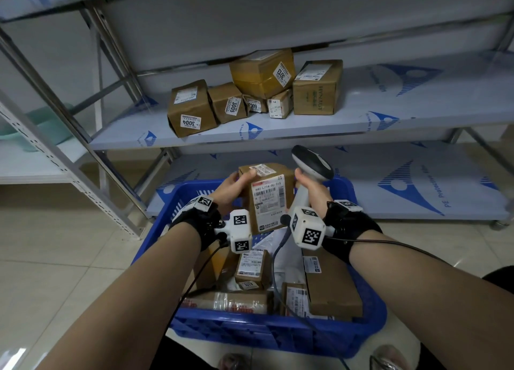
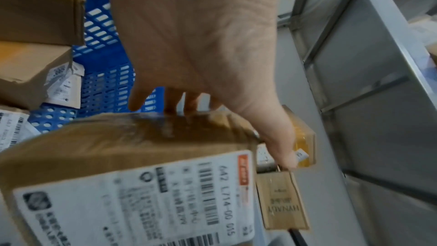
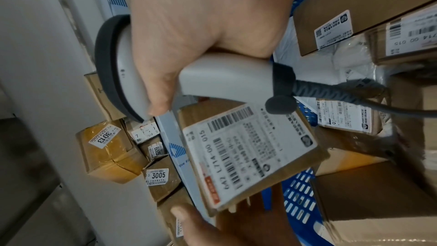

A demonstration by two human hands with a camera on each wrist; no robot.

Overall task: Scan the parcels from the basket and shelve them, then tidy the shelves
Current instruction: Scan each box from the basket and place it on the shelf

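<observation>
So I've got my left hand (image 1: 232,187) wrapped around a brown cardboard parcel (image 1: 268,200), thumb over the top edge and fingers behind it, holding it up above the blue basket (image 1: 278,332) with its white shipping label (image 1: 268,202) facing me. The label reads 642 L714-00 015, with barcodes under that. My right hand (image 1: 308,188) is clamped on the grip of a grey barcode scanner (image 1: 313,163), just to the right of the parcel, dark head up top, cable (image 1: 278,261) trailing down into the basket.

The basket sits on the tiled floor (image 1: 55,258) in front of the shelves and has several more labelled boxes in it, plus a white poly bag (image 3: 314,63).

On the middle shelf (image 1: 417,110) there's a cluster of brown boxes already there, stickers showing 3004 (image 1: 190,122), 3005 (image 1: 234,105) and 3013 (image 1: 281,74). The 3013 box is perched on top of smaller ones, and a taller carton printed HYNAUT (image 1: 317,88) stands on the right end.
</observation>
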